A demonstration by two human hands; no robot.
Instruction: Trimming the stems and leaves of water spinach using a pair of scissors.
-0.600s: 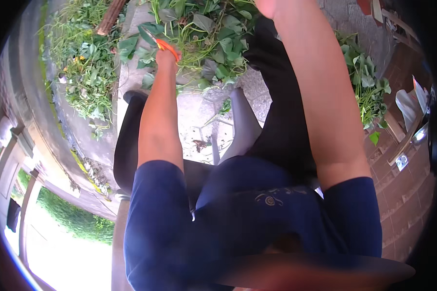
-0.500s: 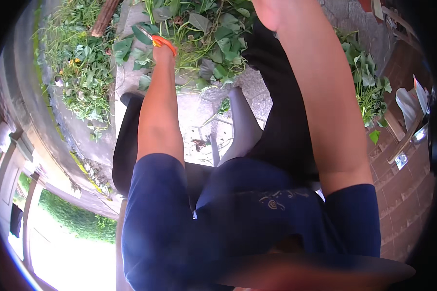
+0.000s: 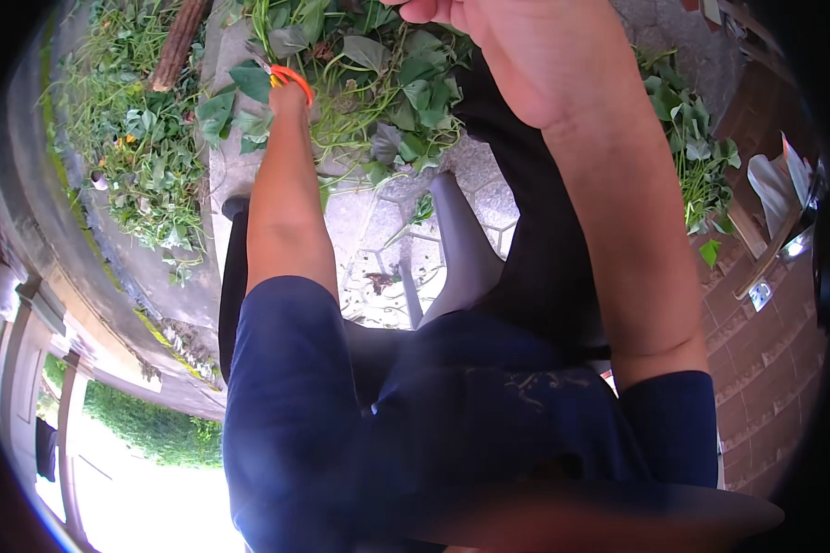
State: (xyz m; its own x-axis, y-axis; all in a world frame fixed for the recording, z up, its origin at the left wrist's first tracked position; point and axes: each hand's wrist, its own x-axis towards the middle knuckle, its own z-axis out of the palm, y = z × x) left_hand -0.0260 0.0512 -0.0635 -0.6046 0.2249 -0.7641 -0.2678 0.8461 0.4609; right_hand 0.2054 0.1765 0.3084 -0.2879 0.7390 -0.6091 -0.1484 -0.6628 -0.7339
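Observation:
At the upper left, my left hand (image 3: 289, 95) is closed around the orange handles of a pair of scissors (image 3: 292, 77). The blades point up and left among green leaves. My right hand (image 3: 503, 41) reaches in at the top edge over a heap of leafy vines (image 3: 369, 101). Its fingers look curled together, but the frame cuts them off, so what they hold cannot be made out. Broad green and greyish leaves on long pale stems lie between and below both hands, on the paving.
Another vine pile (image 3: 157, 175) lies left, beside a brown ridged post (image 3: 180, 46). More leaves (image 3: 687, 138) lie at right, near brown tiles (image 3: 756, 369) and a white bag (image 3: 775, 189). A grey chair leg (image 3: 461, 249) stands on hexagonal paving (image 3: 387, 221) between my legs.
My right hand has come down and left, showing its wrist and some fingers. My left hand with the scissors has shifted slightly left and up in the picture.

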